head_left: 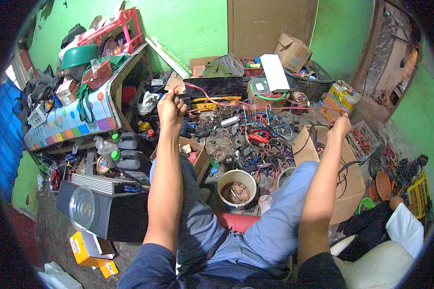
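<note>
My left hand [173, 106] is raised at middle left, fingers closed on a pink-red cable [207, 98], which has a loop by that hand. The cable stretches across to my right hand [341, 124], also closed on it, held out at the right above an open cardboard box [347, 178] with dark cords hanging in it. Beneath the stretched cable lies a tangle of wires, plugs and small electronic parts [246, 144], with blue, red and black cords among them. A white bucket [236, 176] holding some metal pieces stands between my knees.
A cluttered table [67, 125] with basins stands at left, above jugs [130, 159] and a black speaker box [115, 216]. Boxes and a dark basket [308, 91] line the back wall. Coiled cables, crates [417, 192] and a pale seat [371, 265] are at right.
</note>
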Demonstrator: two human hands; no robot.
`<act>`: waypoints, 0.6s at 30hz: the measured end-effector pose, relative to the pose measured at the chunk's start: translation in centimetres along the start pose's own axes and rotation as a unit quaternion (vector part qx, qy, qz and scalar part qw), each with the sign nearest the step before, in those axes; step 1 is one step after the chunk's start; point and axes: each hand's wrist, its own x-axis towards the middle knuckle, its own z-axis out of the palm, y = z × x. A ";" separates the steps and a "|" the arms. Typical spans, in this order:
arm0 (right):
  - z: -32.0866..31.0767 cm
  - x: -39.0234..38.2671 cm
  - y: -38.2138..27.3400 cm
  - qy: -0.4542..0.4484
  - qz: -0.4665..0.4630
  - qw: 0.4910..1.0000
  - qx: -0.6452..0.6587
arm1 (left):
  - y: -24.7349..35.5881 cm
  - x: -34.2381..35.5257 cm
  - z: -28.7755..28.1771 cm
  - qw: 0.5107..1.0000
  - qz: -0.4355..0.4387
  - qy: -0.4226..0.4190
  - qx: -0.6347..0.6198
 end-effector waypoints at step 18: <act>5.7 -20.5 4.7 -0.628 -0.242 0.701 -0.236 | -6.0 -3.8 6.0 0.985 -0.060 -0.049 0.152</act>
